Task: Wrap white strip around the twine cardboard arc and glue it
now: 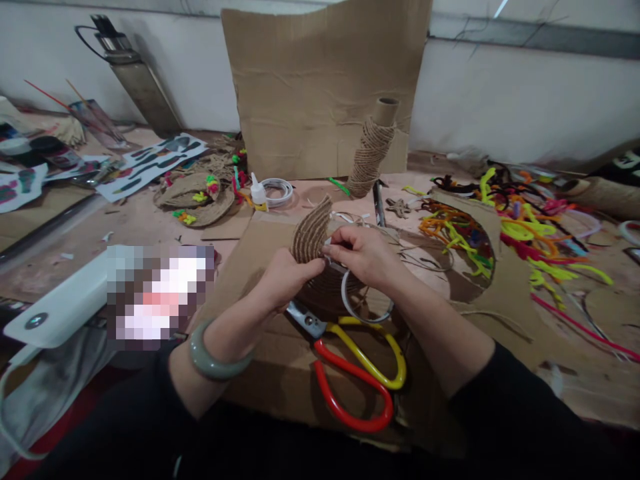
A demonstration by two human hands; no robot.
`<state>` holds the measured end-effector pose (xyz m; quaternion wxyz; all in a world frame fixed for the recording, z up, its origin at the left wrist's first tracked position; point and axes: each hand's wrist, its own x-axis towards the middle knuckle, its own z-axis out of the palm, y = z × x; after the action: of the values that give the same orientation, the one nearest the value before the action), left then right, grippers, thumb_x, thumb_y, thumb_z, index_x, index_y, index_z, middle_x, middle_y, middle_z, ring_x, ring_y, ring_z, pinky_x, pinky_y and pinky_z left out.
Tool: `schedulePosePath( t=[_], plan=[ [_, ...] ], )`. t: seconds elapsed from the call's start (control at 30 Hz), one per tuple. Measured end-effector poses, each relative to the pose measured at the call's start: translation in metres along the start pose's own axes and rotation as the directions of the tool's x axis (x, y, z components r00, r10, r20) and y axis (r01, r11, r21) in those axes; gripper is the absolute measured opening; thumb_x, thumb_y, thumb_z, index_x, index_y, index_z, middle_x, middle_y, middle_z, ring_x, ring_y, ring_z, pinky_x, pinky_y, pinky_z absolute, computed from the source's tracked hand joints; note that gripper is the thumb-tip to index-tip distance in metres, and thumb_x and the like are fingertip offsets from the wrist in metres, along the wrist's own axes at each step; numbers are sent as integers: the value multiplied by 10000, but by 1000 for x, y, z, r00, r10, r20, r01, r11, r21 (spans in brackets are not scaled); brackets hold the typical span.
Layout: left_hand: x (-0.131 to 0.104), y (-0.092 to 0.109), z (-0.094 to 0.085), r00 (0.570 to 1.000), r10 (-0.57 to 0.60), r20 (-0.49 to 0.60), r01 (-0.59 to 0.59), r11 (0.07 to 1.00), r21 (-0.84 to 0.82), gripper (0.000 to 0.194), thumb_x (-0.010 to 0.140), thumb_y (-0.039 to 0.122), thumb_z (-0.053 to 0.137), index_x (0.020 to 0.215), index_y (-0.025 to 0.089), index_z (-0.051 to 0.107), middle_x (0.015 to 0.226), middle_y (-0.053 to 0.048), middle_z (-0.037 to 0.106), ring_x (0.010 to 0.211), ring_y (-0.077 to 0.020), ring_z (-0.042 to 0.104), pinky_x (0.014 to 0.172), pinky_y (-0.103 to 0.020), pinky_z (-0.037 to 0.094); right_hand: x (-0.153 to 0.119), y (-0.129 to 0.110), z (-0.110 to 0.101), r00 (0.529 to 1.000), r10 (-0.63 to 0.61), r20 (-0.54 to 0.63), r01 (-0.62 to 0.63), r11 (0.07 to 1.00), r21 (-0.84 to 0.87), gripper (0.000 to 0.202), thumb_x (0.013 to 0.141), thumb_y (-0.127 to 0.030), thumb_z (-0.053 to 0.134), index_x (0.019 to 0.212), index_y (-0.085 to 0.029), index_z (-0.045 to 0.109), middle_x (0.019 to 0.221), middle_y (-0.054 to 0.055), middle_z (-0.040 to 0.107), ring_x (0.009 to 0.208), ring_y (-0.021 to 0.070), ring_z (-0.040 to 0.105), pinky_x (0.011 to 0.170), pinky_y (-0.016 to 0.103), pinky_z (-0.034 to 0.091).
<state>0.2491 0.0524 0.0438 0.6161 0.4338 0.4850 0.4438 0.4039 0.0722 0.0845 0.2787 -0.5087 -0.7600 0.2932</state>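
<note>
Hands (284, 277) (367, 253) closed on twine piece (311, 232)

The curved brown leaf-shaped piece of ridged twine (311, 233) looks coarse, matt and fibrous. From it, at 5 o'clock, the large scissors with red and yellow loop handles (350, 365) pair grey metal with smooth, glossy, plastic-looking loops. At 1 o'clock, the tall spool of tan twine (371, 157) is rough and dull; at 12, the upright brown cardboard sheet (310, 93) is matt and creased. The grey-green round bangle (215, 369), at 7 o'clock, shines like polished stone. At 3, thin multicoloured craft stems (523, 227) look fuzzy.
</note>
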Motion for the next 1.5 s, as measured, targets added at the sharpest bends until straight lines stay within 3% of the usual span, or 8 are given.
schedulePosePath(
  t=[0.2, 0.4, 0.7, 0.93, 1.07, 1.17, 1.33, 1.5],
  plan=[
    [0, -1, 0, 1000, 2, 10, -2, 999, 33, 185, 607, 241, 717, 747, 121, 704, 678, -22, 667, 663, -168, 628, 708, -313, 517, 1, 1, -1, 1000, -14, 17, 14, 1000, 16, 271, 868, -255, 496, 609, -182, 531, 561, -35, 495, 561, 102, 433, 555, 245, 294],
    [0, -2, -2, 1000, 1, 27, -2, 999, 48, 227, 620, 245, 727, 810, 120, 721, 736, -42, 700, 691, -178, 648, 685, -301, 521, 2, 1, 0, 1000, -21, 11, 22, 998, -65, 292, 870, -251, 487, 585, -195, 461, 553, -39, 454, 560, 107, 409, 561, 254, 281],
    [1, -3, -3, 1000, -7, 9, 7, 999, 36, 274, 615, 261, 750, 852, 124, 743, 799, -68, 734, 748, -204, 677, 735, -330, 539, 2, 10, 0, 997, -36, 74, 31, 997, 76, 321, 914, -311, 391, 614, -208, 442, 576, -29, 474, 556, 110, 433, 556, 248, 318],
    [1, -1, -2, 1000, -22, -15, 22, 1000, 11, 214, 594, 226, 743, 778, 117, 733, 714, -51, 713, 716, -198, 671, 718, -316, 534, 2, 6, -1, 999, -37, 17, 39, 995, -92, 355, 924, -294, 407, 584, -202, 452, 552, -22, 476, 543, 112, 421, 543, 254, 304],
    [0, 7, -1, 998, -38, -59, 32, 995, -95, 241, 559, 220, 762, 769, 109, 724, 712, -48, 712, 673, -184, 657, 701, -317, 529, -3, 4, -11, 996, -90, 11, 90, 990, -106, 212, 900, -281, 489, 824, -179, 658, 744, 20, 665, 680, 137, 565, 630, 252, 385],
    [1, 12, -2, 990, -51, -128, 34, 991, -131, 266, 533, 228, 784, 756, 102, 711, 709, -50, 704, 650, -179, 644, 674, -317, 525, -7, 6, -18, 992, -121, 45, 126, 981, -148, 159, 848, -261, 585, 932, -190, 701, 872, 37, 721, 755, 157, 617, 676, 262, 418],
    [3, 13, -4, 983, -26, -182, -1, 988, -151, 292, 520, 210, 787, 780, 107, 702, 762, -59, 705, 684, -188, 652, 687, -322, 531, -10, 7, -20, 975, -175, 136, 216, 895, -391, 140, 851, -239, 613, 919, -206, 731, 898, 58, 733, 832, 197, 633, 735, 301, 426],
    [3, 13, -4, 982, 1, -187, -29, 988, -151, 288, 525, 190, 787, 789, 117, 699, 751, -51, 700, 669, -177, 647, 667, -298, 531, -11, 5, -19, 974, -174, 143, 222, 839, -497, 159, 867, -239, 604, 951, -207, 735, 942, 81, 734, 908, 230, 634, 770, 324, 433]
  ],
)
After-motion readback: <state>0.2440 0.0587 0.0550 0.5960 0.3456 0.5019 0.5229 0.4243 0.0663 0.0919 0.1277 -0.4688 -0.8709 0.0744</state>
